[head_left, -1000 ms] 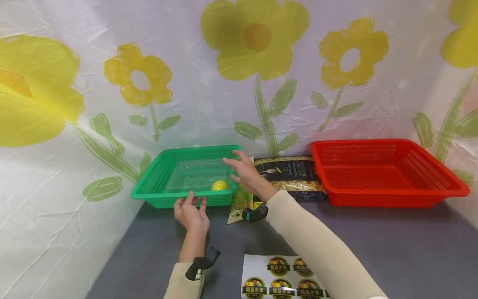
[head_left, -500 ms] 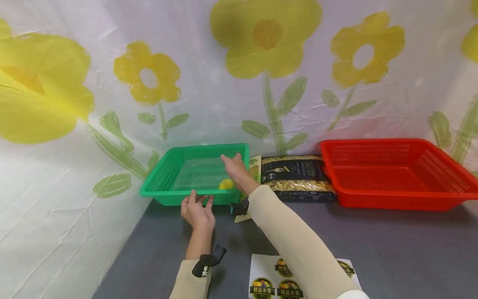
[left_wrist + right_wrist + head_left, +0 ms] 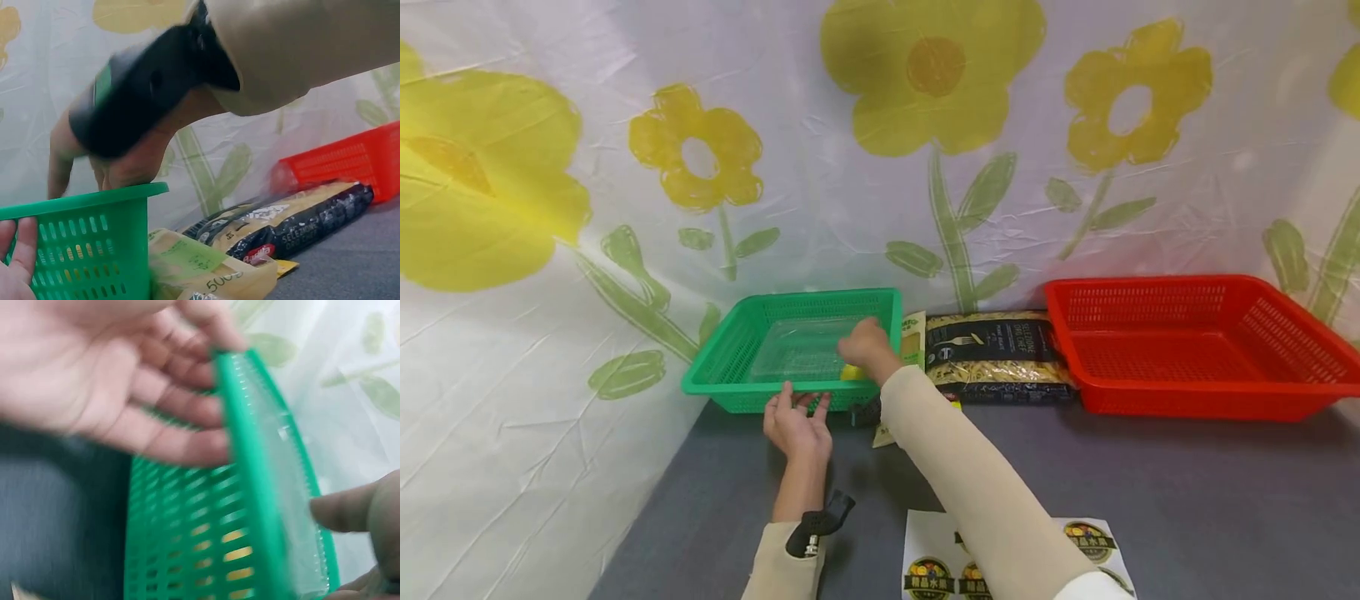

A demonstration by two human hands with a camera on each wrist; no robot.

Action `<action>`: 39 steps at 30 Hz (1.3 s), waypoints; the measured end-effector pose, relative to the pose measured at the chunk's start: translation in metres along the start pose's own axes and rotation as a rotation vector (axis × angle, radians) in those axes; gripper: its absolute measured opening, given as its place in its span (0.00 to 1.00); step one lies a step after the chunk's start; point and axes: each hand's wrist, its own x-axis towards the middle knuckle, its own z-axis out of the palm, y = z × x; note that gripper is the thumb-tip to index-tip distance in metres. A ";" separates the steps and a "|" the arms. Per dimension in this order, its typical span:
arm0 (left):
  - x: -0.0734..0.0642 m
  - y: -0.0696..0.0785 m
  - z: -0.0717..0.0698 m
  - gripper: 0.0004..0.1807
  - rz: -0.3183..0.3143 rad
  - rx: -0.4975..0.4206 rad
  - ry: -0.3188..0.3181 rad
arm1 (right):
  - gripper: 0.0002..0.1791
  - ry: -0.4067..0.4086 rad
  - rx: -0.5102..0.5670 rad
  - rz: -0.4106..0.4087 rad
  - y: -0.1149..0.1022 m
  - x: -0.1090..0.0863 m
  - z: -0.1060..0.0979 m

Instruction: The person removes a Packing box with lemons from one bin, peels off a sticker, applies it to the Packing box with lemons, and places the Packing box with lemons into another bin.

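Observation:
A green plastic basket [image 3: 718,389] stands at the back left, holding a clear plastic container [image 3: 797,350]. My left hand [image 3: 801,427] grips the basket's front rim, with fingers against the slotted outer wall in the right wrist view. My right hand [image 3: 867,343] reaches over the basket's right side and down inside. Beneath it lies a yellow round thing [image 3: 852,373], partly covered by the hand. In the right wrist view the right thumb [image 3: 350,511] shows over the basket's inside. The other right fingertips are hidden, so I cannot tell whether they hold the yellow thing.
Beside the green basket lie a beige 500 g packet [image 3: 206,265] and a black-and-gold pasta bag [image 3: 996,354]. A red basket [image 3: 1157,400] stands at the back right. A sheet of round fruit stickers [image 3: 925,537] lies at the front, partly under my right forearm.
My right hand has moved left and down into the green basket, covering more of the yellow thing. The left hand stays at the rim. The head view has shifted a little.

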 end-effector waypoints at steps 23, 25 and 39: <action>0.000 0.006 -0.001 0.14 -0.020 0.016 0.019 | 0.48 0.000 -0.023 0.000 0.000 0.006 0.010; 0.000 0.007 0.000 0.13 -0.023 0.010 0.021 | 0.43 0.013 0.033 -0.003 0.000 0.005 0.009; 0.000 0.008 0.001 0.13 -0.049 0.008 0.010 | 0.30 0.202 0.231 -0.094 0.003 0.002 0.008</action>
